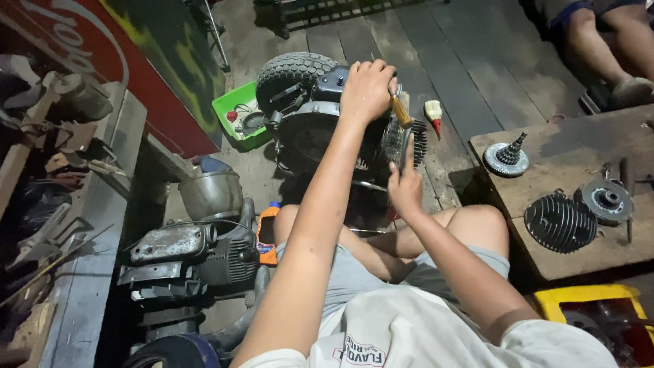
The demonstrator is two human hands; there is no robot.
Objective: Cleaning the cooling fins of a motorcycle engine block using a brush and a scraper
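Gripping the amber-yellow plastic handle of a screwdriver [400, 110] in a closed fist, left hand [368, 88] raised over the dark metal scooter engine block [320, 133], knuckles up, handle slanting down and to the right out of the fist, shaft hidden against the engine. Resting just below that handle, right hand [405, 185] half open, fingers stretched upward with the tips touching the finned grey edge of the engine, holding nothing that can be made out. Lying directly under and between both hands, on dark wooden floorboards [436, 41], with a small knobbly black rubber tyre [293, 73] still mounted at its far left. Sitting just beyond the tyre, a bright green plastic tray [235, 109] of small parts. Lying near the screwdriver handle, to its right on the boards, a small pale tube with a red tip [433, 114]. Standing well apart to the right, a low worn wooden bench [579, 146] carrying a toothed steel gear cluster [507, 158], a black finned cylinder [560, 222] and a round metal hub [606, 200]. Lying near the left knee, a second grey engine [197, 255] beside a dented metal pot [211, 194]. Showing at the top right corner, another person's bare legs [606, 41].
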